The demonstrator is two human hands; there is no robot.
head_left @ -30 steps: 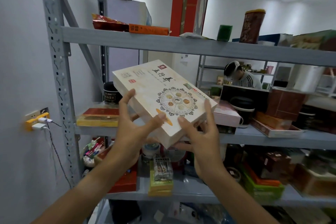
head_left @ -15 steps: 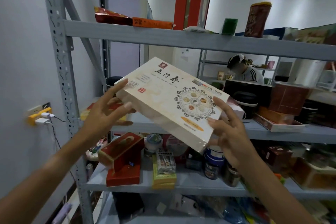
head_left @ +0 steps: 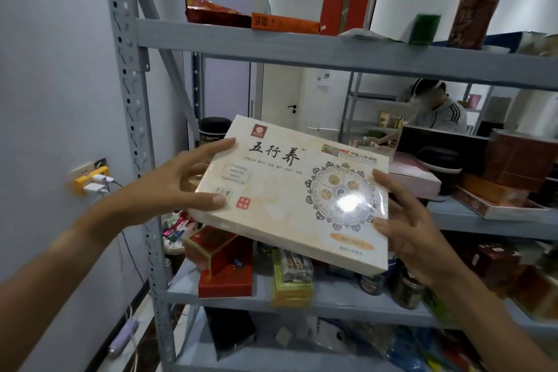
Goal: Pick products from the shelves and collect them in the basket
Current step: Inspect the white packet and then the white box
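A large flat cream box (head_left: 290, 193) with black characters and a round emblem on its lid hangs in the air in front of the grey shelves (head_left: 332, 54). My left hand (head_left: 178, 187) grips its left edge, thumb on top and fingers along the far side. My right hand (head_left: 413, 226) holds its right edge, thumb on the lid and fingers underneath. The box faces me, tilted slightly down to the right. No basket is in view.
The shelves hold many products: red boxes (head_left: 223, 266), a yellow-green pack (head_left: 291, 281), jars (head_left: 407, 290), a dark canister (head_left: 213, 133), orange packs (head_left: 283, 22) on top. A shelf upright (head_left: 133, 130) stands left. A wall socket (head_left: 90, 178) with plugs is left. A person (head_left: 437, 109) sits behind.
Both hands have turned the box flatter and more level, drawing it toward me; my left hand slid to the left edge and my right hand to the right edge.
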